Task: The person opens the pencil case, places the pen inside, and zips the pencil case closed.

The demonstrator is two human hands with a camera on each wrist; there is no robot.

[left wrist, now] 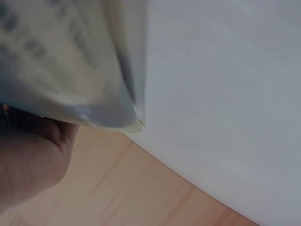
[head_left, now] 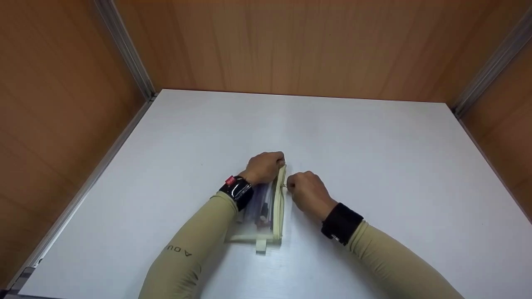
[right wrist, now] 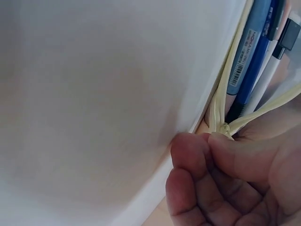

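Gripping one pouch (head_left: pixel 266 207), two hands (head_left: pixel 286 182)

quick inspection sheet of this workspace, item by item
surface: white flat tabletop, bare around the work.
job's things: pale yellow see-through zip pencil pouch lying on the table; blue pens show inside; zip partly open beyond the puller.
clutter: nothing seen.
grippers: left hand grips the pouch's far end; right hand pinches the zip puller between thumb and finger.
cables: nothing seen; black bands sit on both wrists.
surroundings: brown wood-look panel walls with metal corner strips enclose the table.
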